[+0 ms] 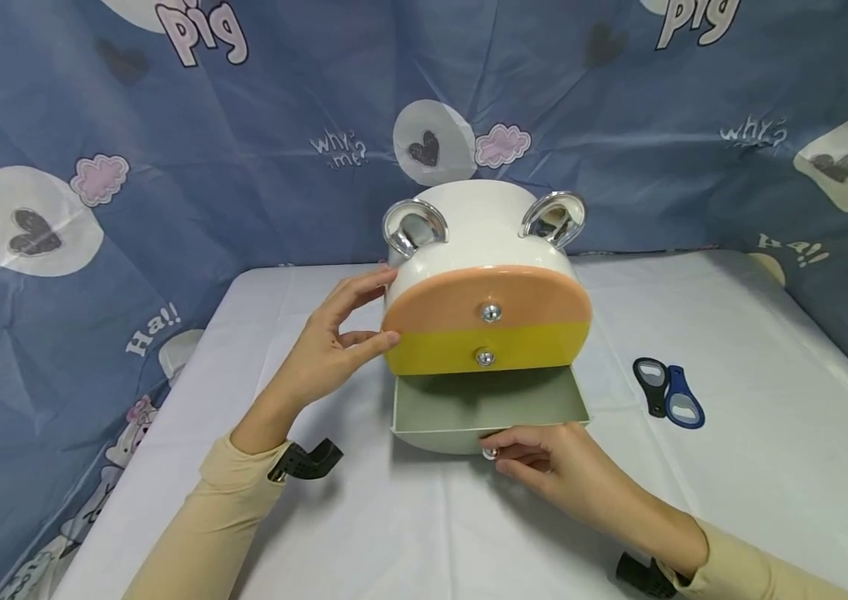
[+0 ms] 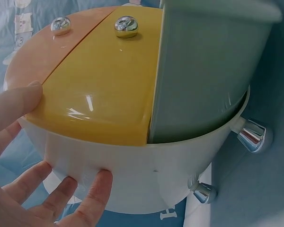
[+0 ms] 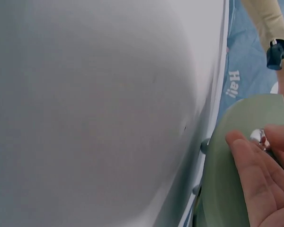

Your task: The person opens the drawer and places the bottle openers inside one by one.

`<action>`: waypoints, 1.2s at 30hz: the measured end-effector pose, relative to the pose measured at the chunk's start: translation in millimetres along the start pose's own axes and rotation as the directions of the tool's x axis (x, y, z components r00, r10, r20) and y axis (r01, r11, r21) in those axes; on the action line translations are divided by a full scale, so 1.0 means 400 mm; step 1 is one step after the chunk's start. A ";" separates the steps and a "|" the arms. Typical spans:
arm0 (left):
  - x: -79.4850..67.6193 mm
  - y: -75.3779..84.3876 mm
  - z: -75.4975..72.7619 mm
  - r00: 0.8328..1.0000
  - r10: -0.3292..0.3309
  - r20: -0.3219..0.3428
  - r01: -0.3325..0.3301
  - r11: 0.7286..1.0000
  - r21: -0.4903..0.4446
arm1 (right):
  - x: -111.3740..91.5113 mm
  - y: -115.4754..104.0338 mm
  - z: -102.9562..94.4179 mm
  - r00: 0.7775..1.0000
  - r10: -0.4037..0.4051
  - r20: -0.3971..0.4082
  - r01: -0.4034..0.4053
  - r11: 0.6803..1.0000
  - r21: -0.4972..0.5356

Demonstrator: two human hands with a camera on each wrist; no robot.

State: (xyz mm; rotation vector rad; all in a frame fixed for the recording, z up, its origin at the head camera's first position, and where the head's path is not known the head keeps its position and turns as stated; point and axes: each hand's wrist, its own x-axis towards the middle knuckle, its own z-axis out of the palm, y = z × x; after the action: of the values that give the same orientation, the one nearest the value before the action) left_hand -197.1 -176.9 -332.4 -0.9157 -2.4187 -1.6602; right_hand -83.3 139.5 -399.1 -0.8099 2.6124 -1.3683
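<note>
A small rounded drawer box with a white shell and two shiny silver ears stands on the table. Its orange drawer and yellow drawer are closed. The green bottom drawer is pulled out, and its visible inside is bare. My left hand steadies the box's left side, fingers spread along the white shell and thumb on the front edge. With thumb and fingers, my right hand pinches the silver knob of the green drawer. Those fingers partly hide the knob.
To the right of the box, a black bottle opener and a blue bottle opener lie side by side, touching. A white cloth covers the table. Behind it hangs a blue printed curtain.
</note>
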 end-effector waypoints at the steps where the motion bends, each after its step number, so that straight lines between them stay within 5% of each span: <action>1: -0.002 0.000 -0.001 1.000 0.000 -0.001 0.000 1.000 0.004 | -0.006 -0.002 0.002 1.000 -0.002 0.010 0.002 1.000 0.005; 13: -0.004 -0.004 0.000 1.000 0.004 -0.006 -0.004 1.000 0.005 | -0.065 -0.011 0.017 0.994 -0.099 0.043 0.099 0.995 0.014; 36: 0.000 -0.006 0.002 1.000 0.015 -0.007 -0.015 1.000 -0.003 | -0.092 -0.017 0.011 0.987 -0.039 0.153 0.031 0.998 0.054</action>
State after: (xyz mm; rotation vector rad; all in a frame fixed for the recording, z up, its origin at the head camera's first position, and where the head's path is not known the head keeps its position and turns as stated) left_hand -198.2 -177.0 -334.8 -0.9242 -2.3994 -1.6591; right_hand -47.6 151.2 -402.5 -0.9188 2.4482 -1.3182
